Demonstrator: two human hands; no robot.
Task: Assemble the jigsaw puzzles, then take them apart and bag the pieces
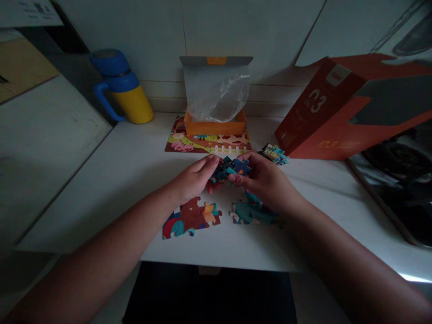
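Between my two hands is a small stack of jigsaw puzzle pieces (240,166), mostly dark blue and teal, held above the white table. My left hand (199,175) is closed round the stack's left side. Thumb and fingers of my right hand (261,177) pinch the right side. Below my left hand lies a joined section of brown, red and orange puzzle pieces (192,216). Under my right hand is a teal section of puzzle (248,212), partly hidden by that hand and wrist. A loose pile of puzzle pieces (277,154) sits just beyond my right hand.
An open orange box (216,128) with a clear plastic bag (222,101) stands on a farm picture sheet (184,145). Back left is a blue and yellow jug (135,103). A large red-orange carton (324,121) and a dark stove (398,180) are at right. The white table's (101,180) front edge is near.
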